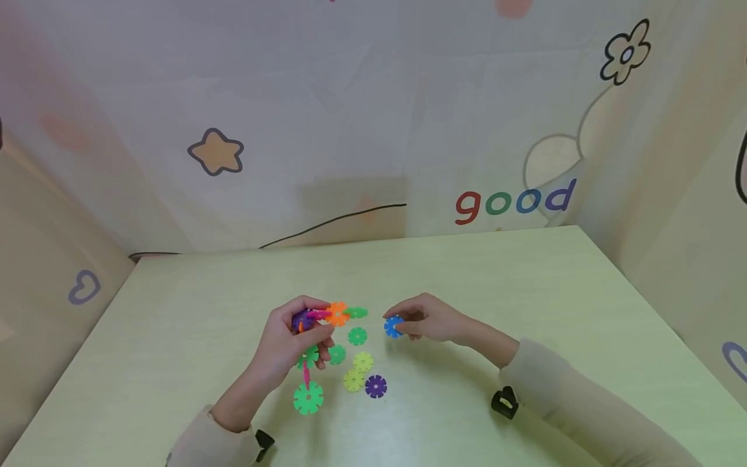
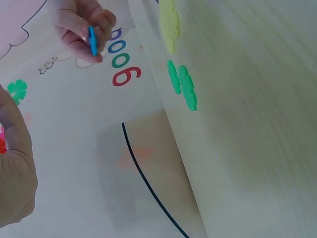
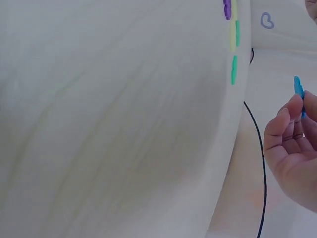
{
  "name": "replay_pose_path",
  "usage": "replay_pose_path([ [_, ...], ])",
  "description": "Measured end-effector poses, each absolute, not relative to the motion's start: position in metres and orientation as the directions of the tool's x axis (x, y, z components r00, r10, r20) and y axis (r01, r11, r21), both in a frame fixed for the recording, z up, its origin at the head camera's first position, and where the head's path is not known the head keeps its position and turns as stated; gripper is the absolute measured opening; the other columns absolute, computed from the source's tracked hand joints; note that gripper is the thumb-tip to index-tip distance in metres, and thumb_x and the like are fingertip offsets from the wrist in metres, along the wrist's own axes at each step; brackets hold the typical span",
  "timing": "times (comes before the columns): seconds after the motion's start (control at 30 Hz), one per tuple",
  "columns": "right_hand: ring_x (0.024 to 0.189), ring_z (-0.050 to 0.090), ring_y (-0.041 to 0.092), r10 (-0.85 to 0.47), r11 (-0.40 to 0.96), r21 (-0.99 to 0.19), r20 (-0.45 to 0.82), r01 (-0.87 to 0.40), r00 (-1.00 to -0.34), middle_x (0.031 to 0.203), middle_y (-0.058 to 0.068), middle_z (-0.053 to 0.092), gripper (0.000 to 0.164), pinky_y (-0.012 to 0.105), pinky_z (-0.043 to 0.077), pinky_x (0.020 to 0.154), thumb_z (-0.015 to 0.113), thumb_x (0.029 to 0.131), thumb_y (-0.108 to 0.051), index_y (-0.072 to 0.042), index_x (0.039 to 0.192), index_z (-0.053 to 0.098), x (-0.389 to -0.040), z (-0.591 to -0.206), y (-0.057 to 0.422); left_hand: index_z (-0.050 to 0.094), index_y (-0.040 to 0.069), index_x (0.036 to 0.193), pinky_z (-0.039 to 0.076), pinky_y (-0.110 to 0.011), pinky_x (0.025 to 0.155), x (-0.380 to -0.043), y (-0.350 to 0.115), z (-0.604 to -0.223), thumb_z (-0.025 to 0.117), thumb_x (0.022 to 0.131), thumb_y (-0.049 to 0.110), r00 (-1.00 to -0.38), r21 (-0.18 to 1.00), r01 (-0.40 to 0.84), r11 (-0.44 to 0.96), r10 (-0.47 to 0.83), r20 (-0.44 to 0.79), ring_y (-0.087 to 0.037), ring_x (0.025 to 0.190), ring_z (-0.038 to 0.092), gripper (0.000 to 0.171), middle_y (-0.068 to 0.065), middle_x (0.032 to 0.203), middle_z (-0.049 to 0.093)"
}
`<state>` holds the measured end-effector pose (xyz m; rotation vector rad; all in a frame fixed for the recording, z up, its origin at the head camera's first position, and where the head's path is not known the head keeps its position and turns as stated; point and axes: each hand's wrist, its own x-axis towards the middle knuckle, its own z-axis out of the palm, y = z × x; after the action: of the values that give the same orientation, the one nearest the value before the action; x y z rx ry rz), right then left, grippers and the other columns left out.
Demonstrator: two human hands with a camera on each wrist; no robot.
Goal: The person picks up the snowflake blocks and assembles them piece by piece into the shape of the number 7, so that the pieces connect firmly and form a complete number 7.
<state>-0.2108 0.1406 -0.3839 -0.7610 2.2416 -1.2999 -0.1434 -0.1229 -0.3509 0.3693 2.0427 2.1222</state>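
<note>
My left hand (image 1: 283,344) grips a chain of notched plastic snowflake discs. From its upper end an orange disc (image 1: 337,314) and a green disc (image 1: 358,312) stick out toward the right. Below the hand hang a pink disc (image 1: 306,375), seen edge-on, and a larger green disc (image 1: 308,398). A dark purple disc (image 1: 300,322) shows between thumb and fingers, which hide part of the chain. To the right, my right hand (image 1: 436,318) pinches a single blue snowflake disc (image 1: 393,327) between thumb and fingertips, apart from the chain. The right wrist view shows this blue disc (image 3: 298,87) edge-on, above the thumb.
Loose discs lie on the pale table (image 1: 478,279) between the hands: a green disc (image 1: 358,336), another green disc (image 1: 337,355), two touching yellow discs (image 1: 353,381) and a purple disc (image 1: 376,386). A printed curtain (image 1: 350,97) stands behind the table's far edge.
</note>
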Motion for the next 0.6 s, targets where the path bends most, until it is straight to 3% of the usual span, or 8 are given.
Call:
replay_pose_path([
  [0.23, 0.063, 0.054, 0.017, -0.631, 0.360, -0.902, -0.048, -0.237, -0.774, 0.084, 0.021, 0.061, 0.031, 0.035, 0.050, 0.063, 0.060, 0.088, -0.007, 0.006, 0.115, 0.058, -0.202, -0.375, 0.143, 0.049, -0.008, 0.111, 0.053, -0.034, 0.048, -0.145, -0.122, -0.352, 0.063, 0.082, -0.003, -0.955, 0.999, 0.034, -0.039, 0.293, 0.044, -0.017, 0.050, 0.059, 0.032, -0.011, 0.066, 0.060],
  [0.6, 0.067, 0.061, 0.025, -0.608, 0.237, -0.950, 0.019, -0.205, -0.794, 0.081, 0.010, 0.062, 0.033, 0.029, 0.053, 0.069, 0.066, 0.083, -0.008, 0.005, 0.113, 0.059, -0.188, -0.365, 0.145, 0.049, -0.008, 0.110, 0.053, -0.033, 0.049, -0.145, -0.122, -0.356, 0.063, 0.081, -0.003, -0.956, 0.999, 0.009, -0.046, 0.292, 0.022, -0.017, 0.050, 0.059, 0.032, -0.011, 0.065, 0.060],
])
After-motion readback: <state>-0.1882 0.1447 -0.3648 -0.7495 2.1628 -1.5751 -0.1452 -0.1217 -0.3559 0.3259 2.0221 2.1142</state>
